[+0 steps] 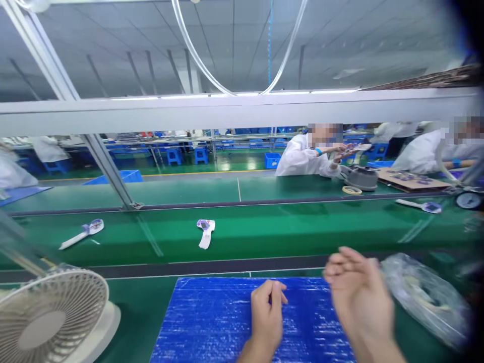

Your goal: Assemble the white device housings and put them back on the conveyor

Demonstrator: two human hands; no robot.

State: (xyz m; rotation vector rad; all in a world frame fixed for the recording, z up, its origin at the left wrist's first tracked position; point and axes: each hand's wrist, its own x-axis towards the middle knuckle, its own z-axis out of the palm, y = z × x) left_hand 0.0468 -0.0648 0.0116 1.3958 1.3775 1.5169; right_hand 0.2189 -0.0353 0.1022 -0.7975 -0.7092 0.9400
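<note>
Head view, hours counted from the middle of the blue mat (215, 320): at nine I have a pale fan (41, 330) on the green bench (141, 307), close enough that I would keep the left elbow clear of it. At ten, a long white piece (82, 236) with a purple head lies slantwise on the green belt (287, 229) beyond the dark rail. At eleven sits the bent white piece (206, 234), purple end away from me; it is the nearest of the belt pieces to my left hand, yet well apart from it. I judge the white stem the safer part to touch.

My left hand (266, 308) is over the mat, narrow, fingers curled; I see nothing in it, but cannot tell whether thumb and finger meet. At one, a co-worker (298, 157) across the belt holds something pale. My right hand (359, 297), toward three, is half wide, palm turned inward, bare, slightly blurred; I would steady it and bring it level with the left for even control. Just beside it, a clear plastic bag (427, 302) could snag a sleeve, so I favour working inward. At two, another white piece (419, 205) lies farther off.
</note>
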